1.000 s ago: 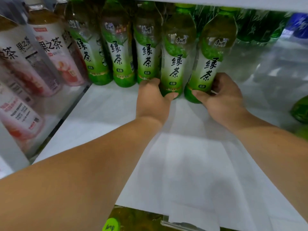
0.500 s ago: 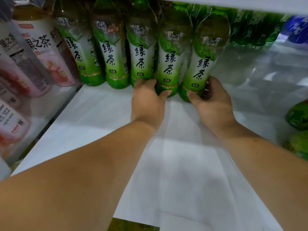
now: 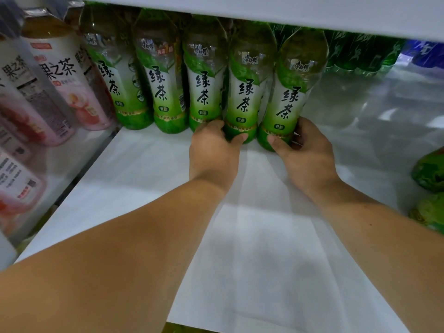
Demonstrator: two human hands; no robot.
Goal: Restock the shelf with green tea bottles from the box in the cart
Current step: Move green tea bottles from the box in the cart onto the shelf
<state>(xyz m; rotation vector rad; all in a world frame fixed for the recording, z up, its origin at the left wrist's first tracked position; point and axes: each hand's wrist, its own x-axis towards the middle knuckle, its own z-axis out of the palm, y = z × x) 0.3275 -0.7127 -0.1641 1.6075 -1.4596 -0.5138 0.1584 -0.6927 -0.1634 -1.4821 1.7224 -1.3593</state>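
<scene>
Bottles [image 3: 243, 97] low in left hand [image 3: 212, 155], right hand [image 3: 310, 156]

Left hand [image 3: 213, 155] reaching forward, gripping, right hand [image 3: 311, 155] reaching forward, gripping

Pink-labelled fruit tea bottles [image 3: 55, 92] stand left; dark green bottles [image 3: 360, 54] and blue bottles [image 3: 425, 54] back right.

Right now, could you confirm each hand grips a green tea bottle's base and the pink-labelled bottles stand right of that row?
Not quite: the head view shows the pink-labelled bottles left of the row. The left hand and right hand each grip a green tea bottle base.
</scene>
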